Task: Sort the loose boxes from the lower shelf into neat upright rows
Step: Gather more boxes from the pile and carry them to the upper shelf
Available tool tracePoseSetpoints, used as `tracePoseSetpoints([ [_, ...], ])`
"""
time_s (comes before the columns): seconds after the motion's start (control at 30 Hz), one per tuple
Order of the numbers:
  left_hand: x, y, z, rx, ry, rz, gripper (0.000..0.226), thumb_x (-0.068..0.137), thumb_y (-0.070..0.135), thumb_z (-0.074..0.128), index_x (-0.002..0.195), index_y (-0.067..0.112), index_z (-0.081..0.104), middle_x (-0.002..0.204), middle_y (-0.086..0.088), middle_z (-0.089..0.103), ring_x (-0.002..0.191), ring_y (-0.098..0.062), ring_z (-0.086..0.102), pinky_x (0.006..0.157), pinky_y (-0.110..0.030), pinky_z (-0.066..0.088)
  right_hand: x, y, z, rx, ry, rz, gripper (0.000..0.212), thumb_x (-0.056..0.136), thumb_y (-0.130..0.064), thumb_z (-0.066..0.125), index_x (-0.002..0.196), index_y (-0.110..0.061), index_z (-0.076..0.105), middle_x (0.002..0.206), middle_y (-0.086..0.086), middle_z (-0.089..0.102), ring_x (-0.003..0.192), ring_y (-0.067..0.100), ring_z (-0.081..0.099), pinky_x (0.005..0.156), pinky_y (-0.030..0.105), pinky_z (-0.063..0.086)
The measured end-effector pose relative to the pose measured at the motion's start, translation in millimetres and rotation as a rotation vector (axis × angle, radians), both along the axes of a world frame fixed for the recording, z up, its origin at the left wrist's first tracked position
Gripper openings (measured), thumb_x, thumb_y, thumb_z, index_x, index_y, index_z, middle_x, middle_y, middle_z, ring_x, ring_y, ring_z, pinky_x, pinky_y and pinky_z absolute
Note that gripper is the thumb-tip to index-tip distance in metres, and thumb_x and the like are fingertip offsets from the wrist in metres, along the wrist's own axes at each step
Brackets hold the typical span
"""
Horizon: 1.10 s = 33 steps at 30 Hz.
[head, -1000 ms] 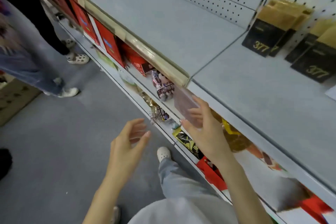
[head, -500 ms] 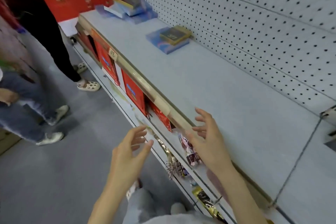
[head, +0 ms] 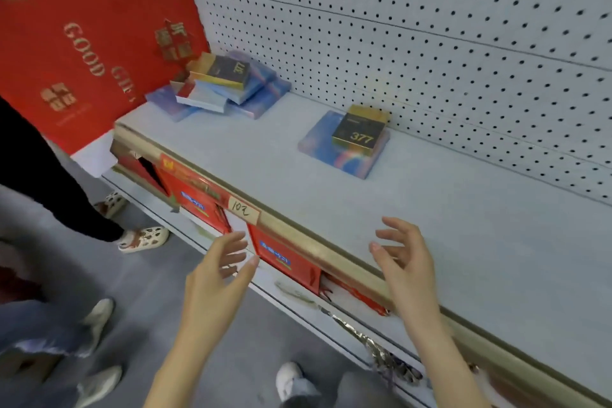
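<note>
Both hands empty, fingers loosely spread, held apart. Left hand (head: 218, 275) is just in front of the flat red cardboard boxes (head: 284, 255) leaning loose on the lower shelf (head: 281, 286). Right hand (head: 404, 262) is over the pale grey upper shelf (head: 447, 235). Judgement: spread to take a box by both sides. Black-and-gold box marked 377 (head: 359, 131) lies flat on a blue iridescent box (head: 326, 151), neither upright.

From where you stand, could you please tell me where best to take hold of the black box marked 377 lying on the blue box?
I would pinch its two long side edges, coming from above and the front. The black box lies flat, face up, on the blue box, so its sides stand clear, while the pegboard is close behind its far end.
</note>
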<state>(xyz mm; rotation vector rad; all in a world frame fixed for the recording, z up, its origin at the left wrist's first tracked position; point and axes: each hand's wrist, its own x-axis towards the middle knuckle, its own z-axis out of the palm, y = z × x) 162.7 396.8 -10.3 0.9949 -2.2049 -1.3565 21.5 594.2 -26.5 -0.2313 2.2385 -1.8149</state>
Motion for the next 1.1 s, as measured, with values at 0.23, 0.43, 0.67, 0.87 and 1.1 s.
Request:
tracePoseSetpoints([
  [0.23,-36,-47,-18,0.043,0.009,-0.116,0.05,0.083,0.012,0.069,0.112,0.047,0.047,0.107,0.014,0.063,0.094,0.005,0.061,0.079,-0.015,0.047,-27,-41,-10,0.047,-0.064,-0.179,0.03,0.087,-0.004,0.064,0.105,-0.027,0.062,0.101,0.0,0.067,0.09,0.017,0.065,0.088,0.045,0.054],
  [0.43,-74,-79,-28,0.071,0.014,-0.192,0.069,0.082,0.013,0.07,0.137,0.037,0.035,0.116,0.017,0.056,0.093,0.003,0.061,0.077,-0.016,0.048,-67,-70,-13,0.071,-0.078,-0.262,0.024,0.087,-0.007,0.066,0.108,-0.02,0.063,0.1,0.003,0.067,0.094,0.019,0.064,0.091,0.048,0.051],
  [0.67,-152,-119,-30,0.066,-0.031,-0.319,0.063,0.084,0.023,0.069,0.131,0.045,0.034,0.115,0.019,0.056,0.101,0.004,0.058,0.08,-0.013,0.045,-131,-100,-30,0.097,-0.169,-0.364,0.031,0.089,-0.023,0.066,0.119,-0.021,0.057,0.116,0.008,0.063,0.1,0.021,0.061,0.093,0.039,0.049],
  [0.87,-225,-133,-30,0.114,-0.058,-0.409,0.057,0.085,0.028,0.067,0.132,0.038,0.037,0.113,0.019,0.053,0.104,0.001,0.054,0.082,-0.008,0.04,-179,-127,-36,0.187,-0.162,-0.449,0.05,0.091,-0.029,0.063,0.137,-0.015,0.046,0.114,0.0,0.056,0.099,0.014,0.055,0.083,0.025,0.039],
  [1.1,-271,-135,-32,0.307,-0.09,-0.47,0.062,0.085,0.034,0.066,0.138,0.037,0.033,0.128,0.012,0.047,0.114,-0.002,0.05,0.077,-0.005,0.043,-208,-158,-42,0.602,-0.155,-0.483,0.084,0.08,-0.057,0.065,0.141,-0.007,0.038,0.134,0.017,0.045,0.126,0.035,0.037,0.102,0.043,0.034],
])
